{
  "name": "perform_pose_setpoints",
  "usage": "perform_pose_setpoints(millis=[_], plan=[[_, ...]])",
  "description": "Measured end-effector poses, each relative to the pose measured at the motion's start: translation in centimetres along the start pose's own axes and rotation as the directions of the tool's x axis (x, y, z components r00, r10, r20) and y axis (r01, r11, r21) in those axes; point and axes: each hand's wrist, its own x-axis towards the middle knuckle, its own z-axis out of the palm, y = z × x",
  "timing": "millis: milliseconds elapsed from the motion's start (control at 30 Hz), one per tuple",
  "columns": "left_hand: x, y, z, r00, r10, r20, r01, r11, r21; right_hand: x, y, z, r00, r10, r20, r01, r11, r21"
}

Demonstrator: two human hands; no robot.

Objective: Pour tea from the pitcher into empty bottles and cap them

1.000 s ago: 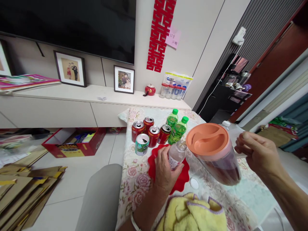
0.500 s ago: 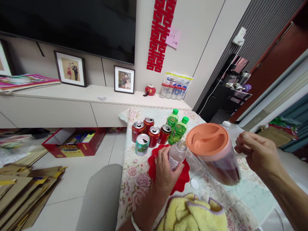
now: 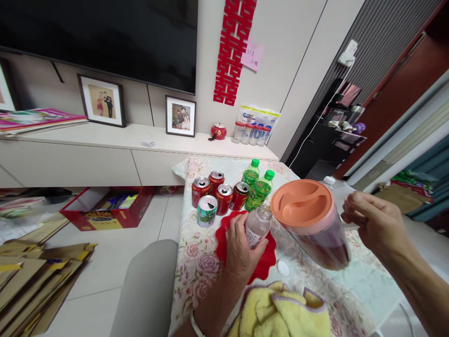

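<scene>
Trouble is hiding at the tiny open mouth of the bottle [image 3: 257, 228]. If the left hand [image 3: 241, 248] is wobbling, the bottle could be tipping away and the pour could be missing it. If the pitcher [image 3: 312, 229] is leaning over too fast, I think the dark red drink [image 3: 328, 250] could be rushing out wider than that small mouth. Then it could be running onto the fingers, the red mat [image 3: 221, 241] and the flowered tabletop [image 3: 196, 271]. The orange lid [image 3: 301, 204] could be slipping too, if it is sitting loose. The pitcher is looking heavy for the right hand [image 3: 377, 224] alone, so a tired wrist could be making it dip.

On the left, the left hand is wrapping tight around the bottle and tilting it toward the right, over the red mat. Just to its right, the pitcher is hanging in the air and leaning left, with its front edge right beside the bottle's mouth. On the far right, the right hand is closing around the pitcher's handle, which is mostly hiding behind the fingers. A white cap [image 3: 282, 267] is lying on the tabletop between the two hands, near the yellow towel [image 3: 280, 311].
</scene>
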Motion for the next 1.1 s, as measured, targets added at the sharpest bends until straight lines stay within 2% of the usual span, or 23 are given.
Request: perform_pose_setpoints(millis=[600, 1100], plan=[[-0.01, 0.04, -0.01, 1.000, 0.006, -0.007, -0.006, 1.000, -0.006, -0.04, -0.12, -0.06, 1.000, 0.004, -0.012, -0.004, 1.000, -0.006], [0.03, 0.04, 0.00, 1.000, 0.002, -0.013, -0.002, 1.000, -0.008, 0.05, -0.04, -0.20, 1.000, -0.007, 0.025, 0.007, 1.000, -0.018]])
